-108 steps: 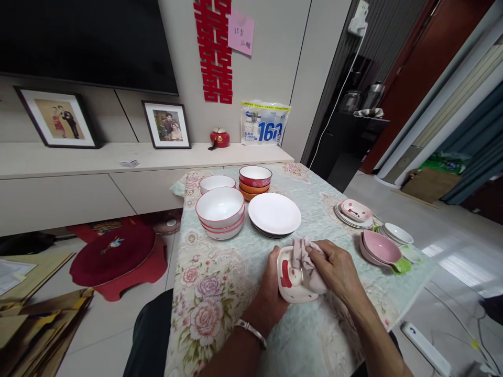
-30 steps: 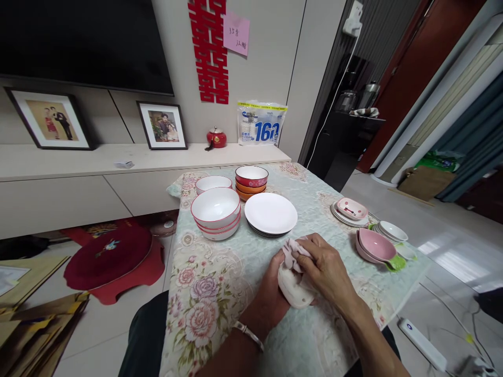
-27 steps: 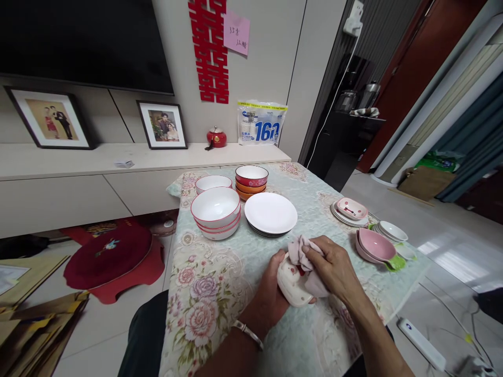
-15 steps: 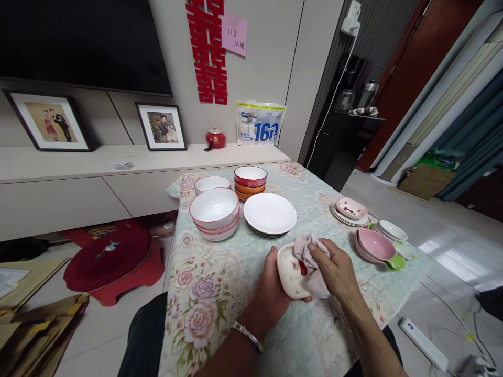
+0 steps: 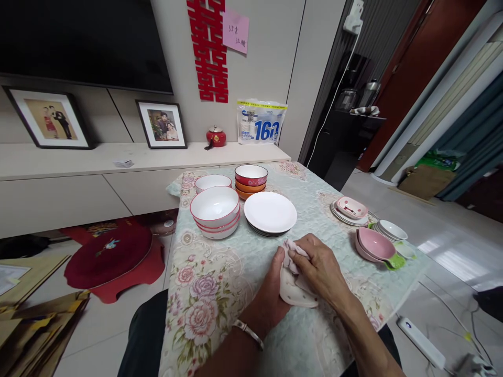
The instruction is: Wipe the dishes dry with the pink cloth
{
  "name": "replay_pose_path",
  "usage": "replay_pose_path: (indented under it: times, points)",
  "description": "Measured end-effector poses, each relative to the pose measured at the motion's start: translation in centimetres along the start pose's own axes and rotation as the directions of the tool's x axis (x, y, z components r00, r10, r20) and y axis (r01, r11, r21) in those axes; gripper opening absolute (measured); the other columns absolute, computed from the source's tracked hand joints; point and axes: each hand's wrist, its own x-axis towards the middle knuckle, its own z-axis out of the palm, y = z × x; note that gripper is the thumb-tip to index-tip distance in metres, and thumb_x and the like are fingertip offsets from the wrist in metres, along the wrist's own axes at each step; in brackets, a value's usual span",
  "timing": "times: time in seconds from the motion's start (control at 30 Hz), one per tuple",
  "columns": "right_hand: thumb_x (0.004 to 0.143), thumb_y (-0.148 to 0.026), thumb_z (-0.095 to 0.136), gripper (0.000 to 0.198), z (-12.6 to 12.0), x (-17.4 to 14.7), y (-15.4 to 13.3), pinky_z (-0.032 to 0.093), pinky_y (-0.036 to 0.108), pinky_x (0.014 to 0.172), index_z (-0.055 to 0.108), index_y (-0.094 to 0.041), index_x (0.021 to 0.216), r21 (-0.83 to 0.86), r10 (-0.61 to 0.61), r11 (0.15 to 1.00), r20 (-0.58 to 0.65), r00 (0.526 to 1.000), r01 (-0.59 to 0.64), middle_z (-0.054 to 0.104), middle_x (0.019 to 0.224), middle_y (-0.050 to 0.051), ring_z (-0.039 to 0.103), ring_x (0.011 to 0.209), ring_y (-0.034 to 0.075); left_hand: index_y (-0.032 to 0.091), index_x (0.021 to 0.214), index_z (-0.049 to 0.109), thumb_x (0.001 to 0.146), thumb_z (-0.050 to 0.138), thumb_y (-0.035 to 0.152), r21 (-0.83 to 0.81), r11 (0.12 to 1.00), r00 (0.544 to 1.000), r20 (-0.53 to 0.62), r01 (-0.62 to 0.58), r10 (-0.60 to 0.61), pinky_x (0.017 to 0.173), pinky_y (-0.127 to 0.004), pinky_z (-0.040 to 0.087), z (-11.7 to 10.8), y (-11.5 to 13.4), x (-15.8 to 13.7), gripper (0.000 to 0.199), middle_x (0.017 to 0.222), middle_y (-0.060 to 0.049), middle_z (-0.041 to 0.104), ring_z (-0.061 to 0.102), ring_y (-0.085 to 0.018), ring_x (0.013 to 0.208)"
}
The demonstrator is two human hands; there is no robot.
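My left hand [image 5: 271, 293] grips a small white rounded-square dish [image 5: 294, 294] by its left side, above the tablecloth. A pale pinkish cloth [image 5: 291, 262] is bunched in my right hand [image 5: 320, 269] and pressed on the dish's upper part. The two hands cover much of the dish, so its red and pink print is hidden. Just beyond them lies a stack of white plates [image 5: 270, 212]. To its left stand stacked white bowls with red rims [image 5: 215, 209], and behind are red and orange bowls [image 5: 250, 180].
On the table's right side are a pink patterned dish [image 5: 352, 207] on plates, pink handled bowls [image 5: 376, 243] and small white bowls [image 5: 393, 230]. A flowered tablecloth [image 5: 208, 309] covers the table. A red stool [image 5: 113, 262] stands at left; a power strip [image 5: 422, 343] lies on the floor.
My right hand has moved the cloth left and across to the dish's upper edge. The dish has tipped and dropped slightly, and its printed face is now covered.
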Motion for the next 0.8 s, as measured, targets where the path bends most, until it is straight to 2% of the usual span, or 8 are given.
replay_pose_path:
  times: [0.13, 0.23, 0.33, 0.4, 0.47, 0.63, 0.7, 0.8]
  points:
    - [0.094, -0.034, 0.049, 0.028, -0.1, 0.1, -0.3, 0.04, 0.029, 0.073, 0.058, -0.021, 0.07, 0.048, -0.019, 0.999, 0.033, 0.999, 0.017, 0.058, 0.08, 0.003, 0.056, 0.082, 0.019, 0.015, 0.139, 0.053, 0.098, 0.04, 0.05, 0.008, 0.999, 0.999, -0.004, -0.05, 0.05, 0.097, -0.037, 0.044, 0.3, 0.0, -0.1, 0.055, 0.119, -0.013, 0.071, 0.066, -0.028, 0.108]
    - [0.092, -0.038, 0.049, 0.031, -0.5, 0.1, 1.3, 0.039, 0.03, 0.071, 0.056, -0.021, 0.066, 0.089, 0.091, 0.992, 0.019, 0.996, -0.092, 0.058, 0.075, 0.002, 0.055, 0.076, 0.019, 0.011, 0.135, 0.056, 0.098, 0.04, 0.05, 0.022, 0.998, 0.998, -0.003, -0.064, 0.064, 0.099, -0.039, 0.043, 0.2, 0.1, 0.0, 0.056, 0.118, -0.014, 0.071, 0.066, -0.029, 0.109]
    - [0.088, -0.042, 0.051, 0.032, -0.8, -0.2, 2.9, 0.038, 0.03, 0.068, 0.057, -0.021, 0.065, 0.115, 0.236, 0.966, -0.027, 0.971, -0.231, 0.058, 0.07, 0.001, 0.054, 0.072, 0.019, 0.008, 0.131, 0.059, 0.097, 0.038, 0.054, 0.037, 0.998, 0.998, -0.021, -0.058, 0.059, 0.099, -0.041, 0.043, 0.1, 0.2, 0.1, 0.061, 0.115, -0.016, 0.072, 0.066, -0.032, 0.109]
    - [0.088, -0.043, 0.051, 0.032, -0.8, -0.4, 3.3, 0.038, 0.031, 0.067, 0.057, -0.021, 0.065, 0.117, 0.279, 0.955, -0.045, 0.959, -0.272, 0.058, 0.068, 0.001, 0.054, 0.071, 0.02, 0.006, 0.129, 0.06, 0.096, 0.038, 0.055, 0.047, 0.998, 0.998, -0.031, -0.051, 0.052, 0.098, -0.042, 0.044, 0.0, 0.2, 0.1, 0.063, 0.113, -0.017, 0.073, 0.066, -0.032, 0.108]
    - [0.088, -0.042, 0.051, 0.031, -0.6, -0.6, 2.9, 0.038, 0.031, 0.068, 0.058, -0.021, 0.066, 0.104, 0.242, 0.966, -0.053, 0.969, -0.235, 0.059, 0.071, 0.002, 0.055, 0.072, 0.02, 0.007, 0.129, 0.06, 0.097, 0.037, 0.054, 0.05, 0.998, 0.999, -0.018, -0.035, 0.036, 0.098, -0.041, 0.044, 0.1, 0.2, 0.1, 0.062, 0.113, -0.016, 0.073, 0.066, -0.031, 0.108]
    - [0.089, -0.035, 0.053, 0.025, -0.1, -0.2, 1.5, 0.041, 0.03, 0.074, 0.065, -0.021, 0.072, 0.1, 0.026, 0.995, 0.001, 1.0, -0.025, 0.06, 0.078, 0.003, 0.058, 0.079, 0.019, 0.008, 0.131, 0.059, 0.099, 0.037, 0.048, 0.034, 0.999, 1.0, 0.022, -0.017, 0.016, 0.098, -0.037, 0.043, 0.5, 0.2, 0.0, 0.055, 0.114, -0.014, 0.073, 0.065, -0.028, 0.109]
    - [0.087, -0.036, 0.057, 0.022, 0.0, -0.1, 1.8, 0.041, 0.03, 0.074, 0.068, -0.021, 0.074, 0.135, 0.06, 0.989, -0.034, 0.998, -0.055, 0.061, 0.079, 0.003, 0.058, 0.079, 0.02, 0.009, 0.132, 0.058, 0.098, 0.037, 0.051, 0.061, 0.998, 1.0, 0.008, -0.017, 0.017, 0.097, -0.038, 0.043, 0.3, 0.3, -0.1, 0.058, 0.114, -0.014, 0.072, 0.064, -0.029, 0.109]
    - [0.085, -0.043, 0.058, 0.026, 0.1, -0.3, 2.9, 0.042, 0.031, 0.071, 0.066, -0.02, 0.075, 0.187, 0.198, 0.968, -0.168, 0.966, -0.166, 0.062, 0.077, 0.003, 0.058, 0.077, 0.021, 0.013, 0.135, 0.057, 0.096, 0.033, 0.059, 0.157, 0.987, 0.997, -0.071, 0.019, -0.008, 0.095, -0.045, 0.045, -0.1, 0.4, -0.2, 0.065, 0.116, -0.014, 0.072, 0.064, -0.032, 0.109]
